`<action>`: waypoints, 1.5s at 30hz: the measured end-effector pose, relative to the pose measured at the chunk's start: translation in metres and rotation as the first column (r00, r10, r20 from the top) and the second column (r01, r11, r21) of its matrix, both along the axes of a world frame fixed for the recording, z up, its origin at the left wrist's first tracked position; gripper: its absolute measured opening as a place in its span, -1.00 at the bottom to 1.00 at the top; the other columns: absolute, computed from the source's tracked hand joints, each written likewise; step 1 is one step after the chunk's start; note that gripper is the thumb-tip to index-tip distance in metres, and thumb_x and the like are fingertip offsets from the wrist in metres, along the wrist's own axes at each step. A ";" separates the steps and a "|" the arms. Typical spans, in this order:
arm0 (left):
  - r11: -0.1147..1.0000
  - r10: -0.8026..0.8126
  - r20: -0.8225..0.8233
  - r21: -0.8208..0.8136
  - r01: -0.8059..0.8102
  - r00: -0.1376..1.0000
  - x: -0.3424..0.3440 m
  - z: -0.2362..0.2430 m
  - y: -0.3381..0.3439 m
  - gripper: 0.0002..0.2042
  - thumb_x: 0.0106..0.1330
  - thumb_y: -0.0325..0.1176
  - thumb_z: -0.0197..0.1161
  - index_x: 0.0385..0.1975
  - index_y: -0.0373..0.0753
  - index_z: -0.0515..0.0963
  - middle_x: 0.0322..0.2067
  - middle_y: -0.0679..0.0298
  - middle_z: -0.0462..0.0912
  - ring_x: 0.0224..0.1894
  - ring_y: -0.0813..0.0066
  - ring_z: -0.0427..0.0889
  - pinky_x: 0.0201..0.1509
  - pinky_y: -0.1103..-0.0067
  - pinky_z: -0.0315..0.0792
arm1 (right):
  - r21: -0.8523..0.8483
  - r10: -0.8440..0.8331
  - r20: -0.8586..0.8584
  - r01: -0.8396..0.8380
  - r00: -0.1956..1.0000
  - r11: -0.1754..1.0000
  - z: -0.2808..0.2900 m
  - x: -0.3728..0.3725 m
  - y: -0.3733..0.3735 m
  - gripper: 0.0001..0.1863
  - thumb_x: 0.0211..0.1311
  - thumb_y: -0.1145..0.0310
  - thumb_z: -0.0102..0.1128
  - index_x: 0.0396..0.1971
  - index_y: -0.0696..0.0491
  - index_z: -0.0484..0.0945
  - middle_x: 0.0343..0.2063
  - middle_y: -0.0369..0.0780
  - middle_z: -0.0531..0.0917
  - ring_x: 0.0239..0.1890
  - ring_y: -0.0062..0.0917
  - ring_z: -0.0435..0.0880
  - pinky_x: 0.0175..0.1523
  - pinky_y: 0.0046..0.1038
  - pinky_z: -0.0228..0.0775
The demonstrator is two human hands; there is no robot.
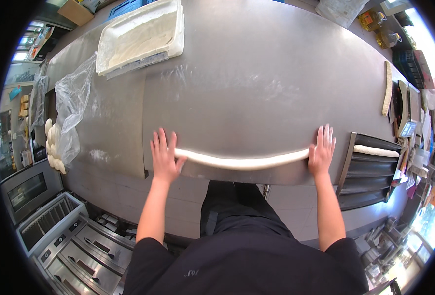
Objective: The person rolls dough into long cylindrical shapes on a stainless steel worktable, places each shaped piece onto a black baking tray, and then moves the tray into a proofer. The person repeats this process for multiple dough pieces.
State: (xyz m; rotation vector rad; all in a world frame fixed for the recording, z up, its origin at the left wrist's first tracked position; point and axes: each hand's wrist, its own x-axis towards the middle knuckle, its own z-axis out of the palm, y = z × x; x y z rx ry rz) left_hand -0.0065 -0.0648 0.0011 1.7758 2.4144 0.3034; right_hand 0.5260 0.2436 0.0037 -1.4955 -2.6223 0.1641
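Observation:
A long white dough rope (242, 162) stretches across the front of the steel worktable (237, 88), sagging slightly toward me in the middle. At its left end rests my left hand (164, 156), fingers spread out over the steel. My right hand (321, 151) lies at the other end with its fingers straight, slightly blurred at the tips. Both palms seem to touch the dough ends. Just right of that hand is a dark grooved baking pan (364, 179) holding another dough rope (375, 151) in its upper groove.
A white plastic tub (107, 54) dusted with flour sits at the back left. Crumpled clear plastic (70, 113) lies beside several pale dough pieces (55, 147) on the left. A thin speckled strip (388, 88) rests near the right edge. Steel appliances (75, 250) stand lower left.

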 end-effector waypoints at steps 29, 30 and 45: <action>0.948 -0.316 0.179 0.016 0.318 0.932 0.180 0.030 -0.003 -0.05 0.54 0.02 0.41 0.84 -0.15 0.15 0.83 -0.14 0.07 0.89 -0.07 -0.04 0.90 -0.01 -0.15 | -0.320 0.171 -0.231 -0.241 0.958 0.916 0.054 -0.101 -0.150 -0.08 0.57 0.04 0.32 0.75 0.20 0.28 0.75 0.19 0.27 0.83 0.16 0.12 0.82 0.30 -0.21; 0.925 -0.379 0.170 0.067 0.373 0.910 0.197 0.029 0.013 -0.08 0.55 -0.03 0.38 0.83 -0.19 0.16 0.81 -0.15 0.12 0.88 -0.07 0.02 0.91 0.04 -0.14 | -0.388 0.236 -0.289 -0.339 0.928 0.857 0.060 -0.125 -0.166 -0.06 0.49 0.09 0.40 0.73 0.20 0.31 0.73 0.19 0.30 0.82 0.17 0.14 0.83 0.29 -0.19; 0.962 -0.272 0.096 -0.010 0.274 0.957 0.205 0.030 0.019 -0.08 0.54 0.18 0.40 0.80 -0.11 0.27 0.82 -0.11 0.12 0.86 -0.09 0.10 0.85 -0.02 -0.01 | -0.292 0.361 -0.189 -0.403 0.913 0.867 0.045 -0.130 -0.166 -0.02 0.45 0.05 0.49 0.73 0.17 0.32 0.74 0.05 0.34 0.79 -0.04 0.28 0.79 0.05 0.14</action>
